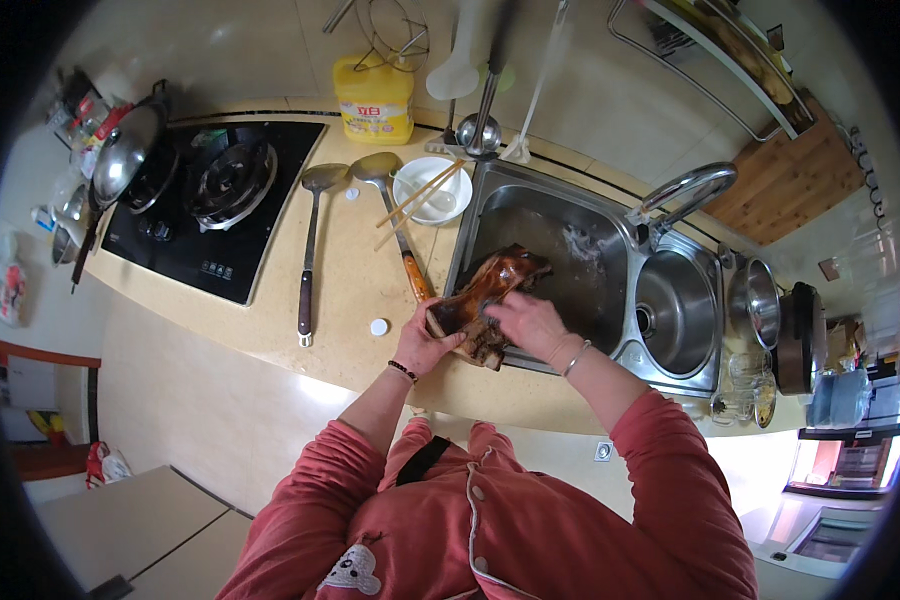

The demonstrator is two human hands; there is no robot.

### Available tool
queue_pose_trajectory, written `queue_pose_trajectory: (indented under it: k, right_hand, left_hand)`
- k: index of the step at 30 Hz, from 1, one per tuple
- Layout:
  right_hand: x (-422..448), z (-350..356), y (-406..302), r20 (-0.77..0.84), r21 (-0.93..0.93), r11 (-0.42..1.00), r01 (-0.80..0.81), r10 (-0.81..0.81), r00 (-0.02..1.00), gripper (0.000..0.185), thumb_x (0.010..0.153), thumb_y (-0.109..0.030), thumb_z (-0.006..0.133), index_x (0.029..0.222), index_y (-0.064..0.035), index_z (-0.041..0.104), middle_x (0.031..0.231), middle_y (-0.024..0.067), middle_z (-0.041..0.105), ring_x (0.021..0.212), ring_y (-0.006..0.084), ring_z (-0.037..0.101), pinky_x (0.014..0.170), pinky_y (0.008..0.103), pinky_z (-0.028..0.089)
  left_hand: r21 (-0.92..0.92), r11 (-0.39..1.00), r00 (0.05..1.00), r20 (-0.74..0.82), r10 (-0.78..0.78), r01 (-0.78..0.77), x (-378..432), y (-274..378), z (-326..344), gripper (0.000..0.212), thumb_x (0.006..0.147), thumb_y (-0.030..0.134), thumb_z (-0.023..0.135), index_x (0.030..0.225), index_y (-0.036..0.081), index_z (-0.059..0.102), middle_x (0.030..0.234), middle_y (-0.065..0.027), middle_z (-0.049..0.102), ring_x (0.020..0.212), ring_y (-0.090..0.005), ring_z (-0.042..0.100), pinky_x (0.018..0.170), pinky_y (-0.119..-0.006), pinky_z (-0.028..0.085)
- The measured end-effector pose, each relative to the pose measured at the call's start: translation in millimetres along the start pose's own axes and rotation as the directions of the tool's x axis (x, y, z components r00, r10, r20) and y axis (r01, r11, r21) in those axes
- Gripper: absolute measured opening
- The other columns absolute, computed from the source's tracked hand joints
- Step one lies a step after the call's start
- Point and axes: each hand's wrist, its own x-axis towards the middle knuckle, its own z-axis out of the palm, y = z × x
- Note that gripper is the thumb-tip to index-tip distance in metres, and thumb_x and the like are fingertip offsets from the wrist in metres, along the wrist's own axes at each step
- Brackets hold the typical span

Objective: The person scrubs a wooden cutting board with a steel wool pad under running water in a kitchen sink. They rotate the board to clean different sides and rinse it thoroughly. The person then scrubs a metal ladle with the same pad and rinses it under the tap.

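A large browned piece of meat [506,274] lies over the near left rim of the steel sink [547,217], its far end above the basin. My left hand [424,345] grips its near left edge, thumb on top. Against the right side of the meat is my right hand [529,322], slightly blurred, with a small dark grey thing, perhaps a scrubber, at its fingertips. The larger basin holds murky water with whitish foam. The orange handle of a spatula [416,277] ends just beyond my left hand.
Left of the sink are another spatula [311,247], a white bowl [450,206] with chopsticks [420,202] across it, and a white cap [379,327]. Farther left sits a black cooktop [262,232]. A faucet [682,191] arches behind the smaller basin; glass mugs [746,386] stand at the right.
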Motion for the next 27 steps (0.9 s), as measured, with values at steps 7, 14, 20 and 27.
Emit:
queue_pose_trajectory:
  k: [7, 14, 20, 27]
  right_hand:
    - [1, 21, -56, -0.128, 0.038, 0.998, 0.05, -0.045, 0.991, 0.026, 0.077, -0.019, 0.058, 0.102, -0.0222, 0.061, 0.081, 0.0036, 0.049, 0.073, 0.0222, 0.059, 0.055, 0.0344, 0.051]
    - [12, -7, -16, -0.089, -0.031, 0.99, -0.135, 0.132, 0.987, 0.022, 0.077, -0.015, 0.055, 0.098, -0.0171, 0.06, 0.083, 0.0074, 0.055, 0.071, 0.028, 0.061, 0.057, 0.0394, 0.051]
    - [19, 11, -66, -0.072, -0.097, 0.989, -0.108, 0.101, 0.992, 0.014, 0.078, -0.017, 0.053, 0.091, -0.0131, 0.058, 0.079, 0.0096, 0.052, 0.07, 0.0264, 0.06, 0.054, 0.0373, 0.051]
    - [36, -19, -9, -0.045, -0.163, 0.919, -0.359, 0.357, 0.933, 0.018, 0.084, -0.015, 0.048, 0.093, -0.0065, 0.062, 0.093, 0.0168, 0.059, 0.079, 0.0316, 0.063, 0.064, 0.0407, 0.052]
  left_hand:
    - [-0.141, 0.989, 0.998, 0.043, 0.054, -0.047, 2, -4, -1, 0.061, 0.07, 0.001, 0.075, 0.121, 0.005, 0.041, 0.108, -0.0022, 0.057, 0.1, -0.0115, 0.053, 0.089, -0.027, 0.044]
    - [0.04, 0.998, 0.999, -0.002, 0.048, -0.048, 2, -9, 3, 0.058, 0.068, 0.0, 0.074, 0.117, 0.006, 0.044, 0.108, -0.0034, 0.057, 0.097, -0.0126, 0.054, 0.087, -0.027, 0.045]
    - [-0.037, 0.999, 1.0, 0.004, 0.023, -0.023, -1, 4, 3, 0.057, 0.07, -0.006, 0.07, 0.119, 0.007, 0.044, 0.108, -0.0034, 0.056, 0.1, -0.0128, 0.053, 0.088, -0.027, 0.044]
    - [-0.082, 0.996, 0.999, 0.018, 0.038, -0.036, -2, 0, 9, 0.056, 0.07, -0.006, 0.071, 0.118, 0.005, 0.044, 0.108, -0.003, 0.057, 0.102, -0.0125, 0.053, 0.091, -0.027, 0.042]
